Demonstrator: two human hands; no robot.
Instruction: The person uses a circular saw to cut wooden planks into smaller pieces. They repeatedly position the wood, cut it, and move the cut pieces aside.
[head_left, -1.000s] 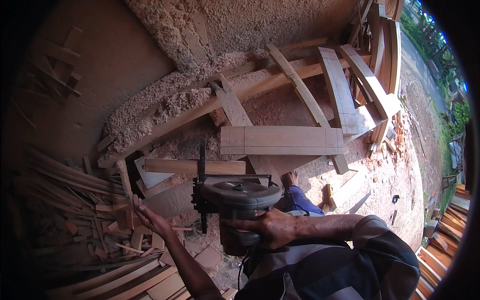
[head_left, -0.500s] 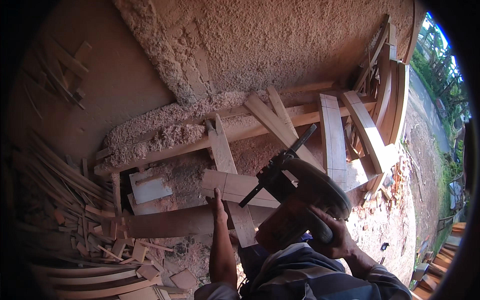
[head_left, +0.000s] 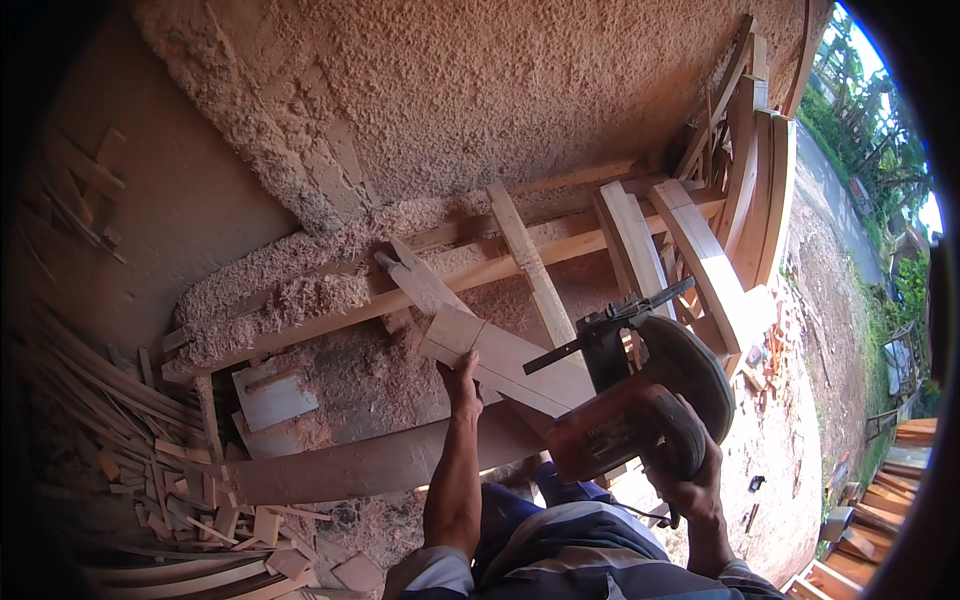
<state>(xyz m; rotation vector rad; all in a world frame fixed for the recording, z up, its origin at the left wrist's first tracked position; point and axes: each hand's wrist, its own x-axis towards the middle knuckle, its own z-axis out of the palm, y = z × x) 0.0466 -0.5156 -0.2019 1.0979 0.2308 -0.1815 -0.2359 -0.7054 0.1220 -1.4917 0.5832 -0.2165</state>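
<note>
Board, line-marked, slants across mid-view, left hand gripping its near edge by the left end. Circular saw hides its right end, right hand wrapped round the saw's handle.

- An open-sided woodworking workshop is seen.
- Wood shavings are heaped along a beam.
- Offcuts are piled at the left.
- Curved boards are stacked at the right.
- A power saw is held.
</note>
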